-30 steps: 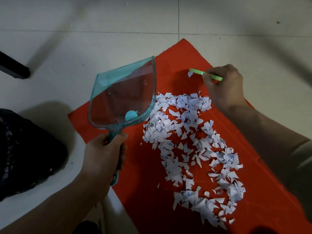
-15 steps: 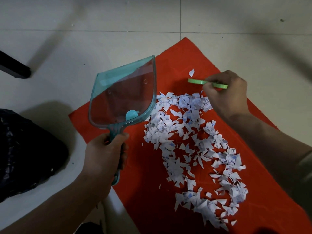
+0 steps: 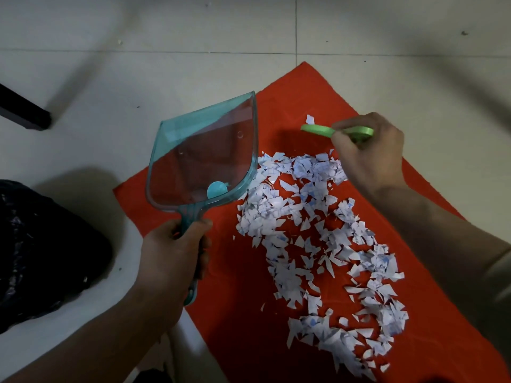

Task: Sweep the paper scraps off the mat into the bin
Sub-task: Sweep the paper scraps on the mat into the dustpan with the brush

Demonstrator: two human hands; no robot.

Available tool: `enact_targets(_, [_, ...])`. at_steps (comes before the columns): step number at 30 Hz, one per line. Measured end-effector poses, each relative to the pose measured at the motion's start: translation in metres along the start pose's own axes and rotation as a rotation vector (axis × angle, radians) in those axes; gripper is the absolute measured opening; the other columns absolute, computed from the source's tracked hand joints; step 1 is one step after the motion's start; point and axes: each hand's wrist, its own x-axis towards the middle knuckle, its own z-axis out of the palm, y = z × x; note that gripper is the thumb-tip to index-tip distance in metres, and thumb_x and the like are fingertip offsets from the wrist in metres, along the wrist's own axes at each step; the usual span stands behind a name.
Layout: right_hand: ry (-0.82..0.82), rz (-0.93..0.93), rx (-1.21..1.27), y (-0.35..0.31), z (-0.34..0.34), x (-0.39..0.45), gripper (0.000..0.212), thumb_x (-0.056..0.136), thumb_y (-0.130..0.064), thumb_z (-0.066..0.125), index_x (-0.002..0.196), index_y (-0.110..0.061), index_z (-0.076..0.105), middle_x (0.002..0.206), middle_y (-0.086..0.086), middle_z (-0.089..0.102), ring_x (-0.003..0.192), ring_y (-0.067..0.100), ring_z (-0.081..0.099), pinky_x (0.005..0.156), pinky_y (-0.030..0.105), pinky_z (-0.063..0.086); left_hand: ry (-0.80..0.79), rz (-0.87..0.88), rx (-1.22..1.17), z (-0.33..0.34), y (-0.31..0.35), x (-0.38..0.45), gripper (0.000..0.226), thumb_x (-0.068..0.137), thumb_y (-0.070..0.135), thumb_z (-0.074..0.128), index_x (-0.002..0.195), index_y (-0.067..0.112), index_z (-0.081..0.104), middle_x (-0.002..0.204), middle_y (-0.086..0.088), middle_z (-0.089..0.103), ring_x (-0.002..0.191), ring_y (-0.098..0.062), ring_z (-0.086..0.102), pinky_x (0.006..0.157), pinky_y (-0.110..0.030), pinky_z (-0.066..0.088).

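Observation:
A red mat lies on the pale tiled floor. A curved band of white paper scraps covers its middle and right side. One stray scrap lies apart near the mat's far corner. My left hand grips the handle of a clear teal dustpan, whose pan hangs over the mat's left edge beside the scraps. My right hand holds a green brush just behind the pile's far end; the brush tip is next to the stray scrap.
A black bin bag sits on the floor at the left, near the mat's left corner. A dark furniture leg stands at the far left. Tiled floor surrounds the mat.
My right hand with the green brush has drawn back toward me, from beyond the stray scrap to just behind the pile. The dustpan has barely moved.

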Motion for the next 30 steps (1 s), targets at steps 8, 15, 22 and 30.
enact_targets(8, [-0.067, 0.063, -0.126, 0.007, 0.006, 0.029, 0.028, 0.097, -0.028, 0.054, 0.119, -0.017, 0.068, 0.103, 0.008, 0.063, 0.077, 0.018, 0.058, 0.067, 0.015, 0.045, -0.003, -0.009, 0.009, 0.001, 0.000, -0.002, 0.024, 0.090, 0.025, 0.063, 0.079, 0.004, 0.060, 0.053, -0.004, 0.051, 0.044, -0.016, 0.046, 0.049, -0.031, 0.043])
enact_targets(15, [-0.060, 0.082, 0.024, -0.003, -0.001, 0.014, 0.017, 0.084, -0.024, 0.058, 0.084, -0.018, 0.074, 0.071, 0.004, 0.068, 0.052, 0.016, 0.051, 0.045, 0.028, 0.040, -0.007, -0.007, 0.016, 0.001, 0.000, 0.000, 0.025, 0.090, 0.027, 0.063, 0.078, 0.006, 0.059, 0.052, -0.003, 0.052, 0.045, -0.016, 0.046, 0.050, -0.033, 0.042])
enact_targets(22, [-0.102, 0.158, 0.085, 0.004, 0.005, 0.020, 0.023, 0.092, -0.020, 0.057, 0.109, -0.016, 0.072, 0.074, -0.003, 0.064, 0.040, 0.005, 0.039, 0.038, 0.018, 0.031, 0.000, -0.011, 0.009, 0.000, -0.001, -0.002, 0.026, 0.090, 0.026, 0.064, 0.077, 0.004, 0.060, 0.052, -0.005, 0.051, 0.045, -0.018, 0.045, 0.050, -0.033, 0.042])
enact_targets(30, [-0.057, 0.144, -0.005, -0.008, -0.002, 0.017, 0.026, 0.081, -0.028, 0.057, 0.076, -0.008, 0.072, 0.065, 0.015, 0.065, 0.051, 0.022, 0.049, 0.047, 0.036, 0.042, 0.004, -0.004, -0.007, 0.000, 0.000, -0.001, 0.025, 0.089, 0.026, 0.065, 0.076, 0.005, 0.060, 0.051, -0.004, 0.052, 0.046, -0.019, 0.045, 0.052, -0.034, 0.041])
